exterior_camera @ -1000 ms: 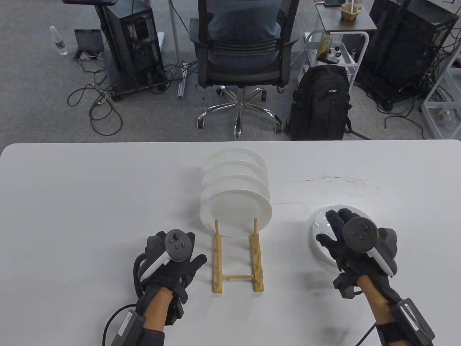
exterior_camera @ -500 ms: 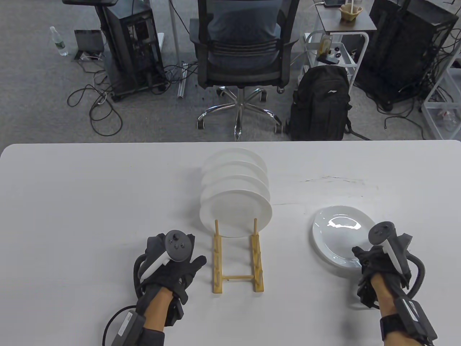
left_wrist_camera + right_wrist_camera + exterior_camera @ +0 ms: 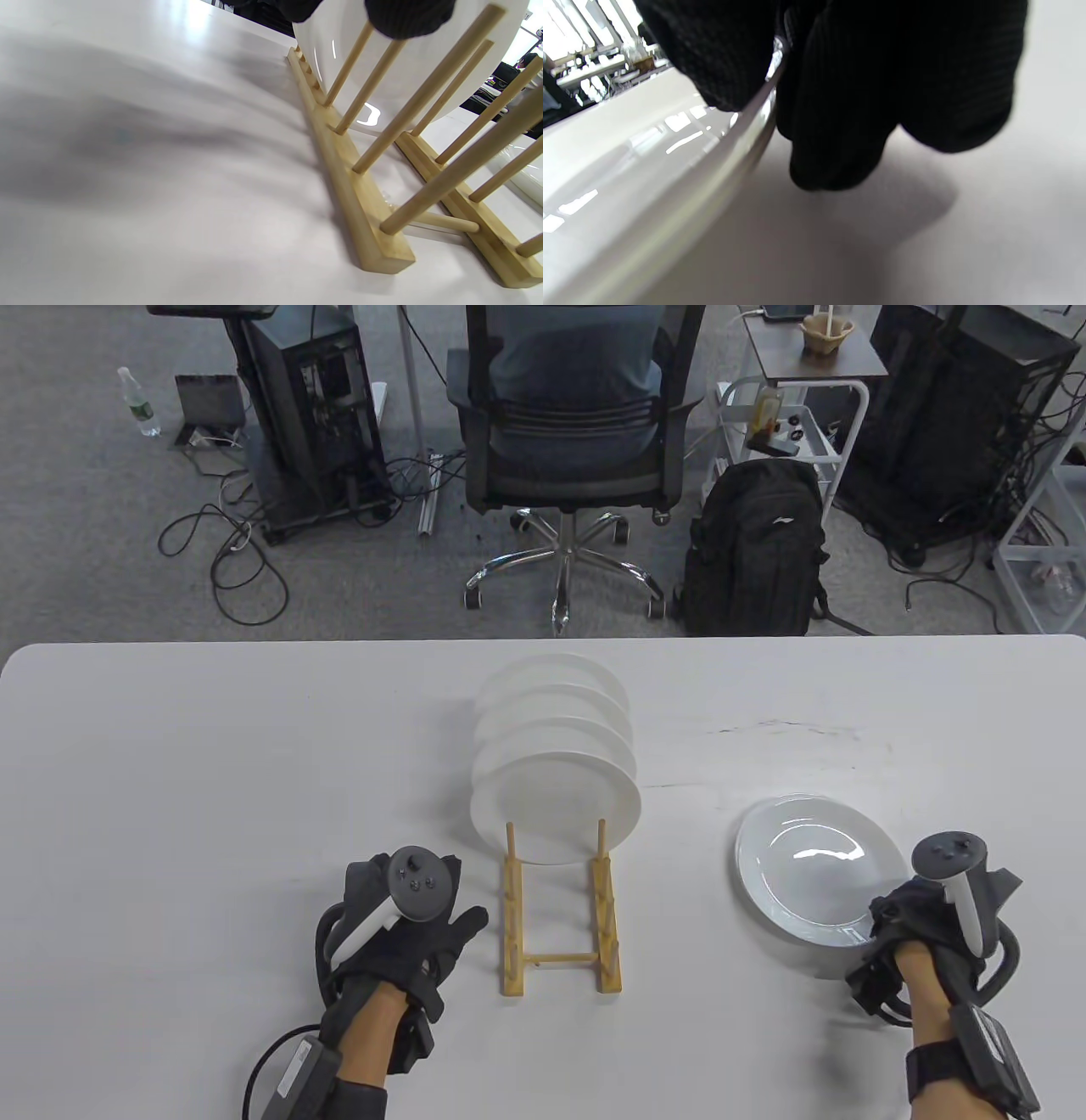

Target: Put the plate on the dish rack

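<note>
A loose white plate lies on the white table at the right. My right hand grips its near right rim; the right wrist view shows the rim pinched between gloved fingers. The wooden dish rack stands at the table's middle with several white plates upright in its far slots; its near slots are bare. My left hand rests open on the table just left of the rack, thumb toward the left rail. The left wrist view shows the rack's dowels close by.
Beyond the table's far edge stand an office chair, a black backpack and computer towers on the floor. White table surface lies between the rack and the loose plate.
My right hand slid off the top of the plate, back and to the right, and now grips its near right rim. The plate shifted slightly. The left hand has not moved.
</note>
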